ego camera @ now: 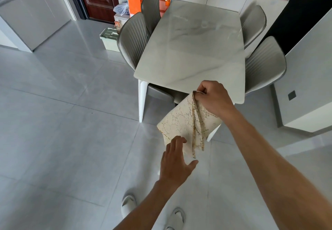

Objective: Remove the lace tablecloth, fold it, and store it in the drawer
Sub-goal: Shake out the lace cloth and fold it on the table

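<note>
Bare marble tabletop (197, 50) behind me, cloth's off. R hand (214, 97) pinches lace tablecloth (179, 122) at top corner; L hand (177, 159) open, fingers touching lower edge. Soft, light, floppy, prob snags, so grab edges.

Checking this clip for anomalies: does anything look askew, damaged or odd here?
Nothing is damaged or spilled. The lace tablecloth hangs partly folded from the right hand, layers uneven, a narrow edge strip dangling below. The left hand reaches open toward its lower edge. The table is bare.
</note>
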`<state>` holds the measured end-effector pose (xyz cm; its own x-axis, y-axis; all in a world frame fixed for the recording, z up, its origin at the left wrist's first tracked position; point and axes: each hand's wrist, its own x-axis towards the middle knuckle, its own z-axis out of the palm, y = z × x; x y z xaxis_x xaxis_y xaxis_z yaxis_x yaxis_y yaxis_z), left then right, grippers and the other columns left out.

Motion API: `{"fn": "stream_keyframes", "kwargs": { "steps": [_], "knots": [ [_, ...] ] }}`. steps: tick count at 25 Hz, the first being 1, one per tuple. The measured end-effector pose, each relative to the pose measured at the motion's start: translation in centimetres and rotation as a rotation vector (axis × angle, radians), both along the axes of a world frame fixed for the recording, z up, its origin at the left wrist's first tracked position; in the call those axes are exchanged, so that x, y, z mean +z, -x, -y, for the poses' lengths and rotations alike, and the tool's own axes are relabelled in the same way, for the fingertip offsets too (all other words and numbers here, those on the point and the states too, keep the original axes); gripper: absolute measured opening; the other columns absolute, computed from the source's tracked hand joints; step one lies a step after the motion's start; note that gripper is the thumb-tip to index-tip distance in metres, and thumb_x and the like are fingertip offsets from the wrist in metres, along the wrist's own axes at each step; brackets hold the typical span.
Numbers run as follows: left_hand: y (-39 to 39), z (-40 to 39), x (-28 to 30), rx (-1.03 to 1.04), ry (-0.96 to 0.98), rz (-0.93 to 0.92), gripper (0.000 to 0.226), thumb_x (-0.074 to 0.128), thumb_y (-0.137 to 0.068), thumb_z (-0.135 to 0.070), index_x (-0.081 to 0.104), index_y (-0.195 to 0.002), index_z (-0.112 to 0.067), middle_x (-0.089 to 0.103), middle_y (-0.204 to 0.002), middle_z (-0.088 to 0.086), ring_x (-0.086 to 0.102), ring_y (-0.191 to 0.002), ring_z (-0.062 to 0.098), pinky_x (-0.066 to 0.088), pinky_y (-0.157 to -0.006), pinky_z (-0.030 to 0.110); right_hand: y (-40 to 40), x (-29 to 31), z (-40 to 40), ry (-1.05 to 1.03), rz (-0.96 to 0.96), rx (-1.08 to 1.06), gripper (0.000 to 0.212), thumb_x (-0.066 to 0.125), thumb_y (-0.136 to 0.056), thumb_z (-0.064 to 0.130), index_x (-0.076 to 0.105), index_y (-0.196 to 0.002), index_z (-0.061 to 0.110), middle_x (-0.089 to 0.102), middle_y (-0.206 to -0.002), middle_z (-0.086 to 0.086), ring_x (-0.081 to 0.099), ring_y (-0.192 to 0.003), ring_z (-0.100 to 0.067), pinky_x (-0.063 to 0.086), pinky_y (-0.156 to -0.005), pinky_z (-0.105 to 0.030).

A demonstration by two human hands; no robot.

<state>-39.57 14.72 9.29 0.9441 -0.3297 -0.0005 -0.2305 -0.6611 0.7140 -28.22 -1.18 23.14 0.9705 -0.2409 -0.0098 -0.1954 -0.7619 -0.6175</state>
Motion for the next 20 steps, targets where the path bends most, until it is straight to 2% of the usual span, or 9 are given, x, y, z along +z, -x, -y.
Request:
{"fn": "stream_keyframes", "kwargs": {
  "steps": [4,7,9,12,13,15,17,18,20],
  "knots": [
    [-0.6,-0.2,-0.3,0.102,0.070,0.082,0.031,0.065,-0.080,-0.019,0.044,-0.103,-0.024,0.062,-0.098,-0.010,0.059,-0.087,0.015,0.051,-0.070,0.027,0.3,0.2,-0.1,-0.031,-0.004,-0.029,0.013,0.066,-0.083,0.025,0.061,-0.075,0.015,0.055,-0.065,0.009,0.049,-0.059,-0.009,0.033,-0.053,-0.026],
    [-2.2,-1.6,-0.2,0.132,0.049,0.105,0.011,0.056,-0.090,-0.009,0.047,-0.090,-0.015,0.059,-0.071,-0.003,0.058,-0.061,0.021,0.046,-0.055,0.030,0.7,-0.3,0.4,-0.002,-0.001,-0.059,0.012,0.065,-0.082,0.025,0.061,-0.075,0.016,0.057,-0.066,0.009,0.053,-0.063,-0.010,0.034,-0.054,-0.027],
    [-3.5,-2.9,0.5,0.087,0.087,0.125,0.015,0.054,-0.090,0.001,0.051,-0.079,-0.010,0.056,-0.064,0.000,0.050,-0.051,0.019,0.043,-0.050,0.030,0.9,-0.7,0.7,0.014,-0.002,-0.091,0.012,0.064,-0.082,0.025,0.061,-0.076,0.015,0.058,-0.067,0.008,0.054,-0.066,-0.012,0.036,-0.055,-0.027],
    [-3.9,-3.0,2.1,0.016,0.125,0.181,0.018,0.054,-0.083,0.005,0.064,-0.077,-0.010,0.065,-0.079,0.001,0.055,-0.061,0.011,0.050,-0.058,0.027,1.0,-1.3,0.8,0.026,-0.024,-0.133,0.012,0.063,-0.081,0.024,0.059,-0.073,0.016,0.058,-0.067,0.007,0.054,-0.065,-0.011,0.035,-0.053,-0.025],
    [-3.6,-2.3,2.6,0.013,0.110,0.164,0.011,0.056,-0.085,-0.010,0.067,-0.086,-0.011,0.067,-0.089,0.000,0.059,-0.070,0.012,0.054,-0.065,0.031,0.9,-1.5,0.6,0.025,-0.037,-0.139,0.012,0.062,-0.081,0.023,0.057,-0.071,0.017,0.058,-0.068,0.006,0.054,-0.065,-0.011,0.035,-0.052,-0.025],
    [-2.6,-0.2,3.3,0.043,-0.009,0.050,0.045,0.054,-0.083,-0.054,0.062,-0.108,-0.018,0.061,-0.108,-0.004,0.059,-0.091,0.014,0.055,-0.078,0.035,0.9,-1.9,0.3,0.036,-0.063,-0.149,0.015,0.060,-0.082,0.019,0.053,-0.068,0.019,0.058,-0.069,0.005,0.053,-0.065,-0.013,0.035,-0.052,-0.025],
    [-1.6,2.1,3.4,0.098,-0.121,-0.083,0.075,0.051,-0.070,-0.075,0.051,-0.124,-0.023,0.050,-0.119,-0.008,0.051,-0.104,0.015,0.051,-0.082,0.039,0.8,-2.1,0.1,0.056,-0.090,-0.168,0.018,0.059,-0.083,0.017,0.051,-0.067,0.020,0.056,-0.069,0.005,0.052,-0.066,-0.014,0.035,-0.052,-0.025],
    [-1.3,3.0,3.3,0.130,-0.129,-0.125,0.077,0.053,-0.069,-0.073,0.047,-0.129,-0.024,0.047,-0.122,-0.008,0.049,-0.107,0.016,0.050,-0.083,0.040,0.8,-2.2,0.1,0.063,-0.101,-0.176,0.018,0.058,-0.083,0.016,0.051,-0.068,0.019,0.056,-0.069,0.005,0.051,-0.065,-0.014,0.034,-0.052,-0.025],
    [-1.1,4.1,2.8,0.199,-0.079,-0.148,0.060,0.058,-0.077,-0.050,0.046,-0.129,-0.024,0.045,-0.122,-0.007,0.051,-0.108,0.019,0.048,-0.078,0.037,0.9,-2.3,0.4,0.062,-0.119,-0.194,0.016,0.057,-0.083,0.014,0.051,-0.069,0.018,0.055,-0.069,0.004,0.050,-0.064,-0.013,0.033,-0.051,-0.025]
  ]
}}
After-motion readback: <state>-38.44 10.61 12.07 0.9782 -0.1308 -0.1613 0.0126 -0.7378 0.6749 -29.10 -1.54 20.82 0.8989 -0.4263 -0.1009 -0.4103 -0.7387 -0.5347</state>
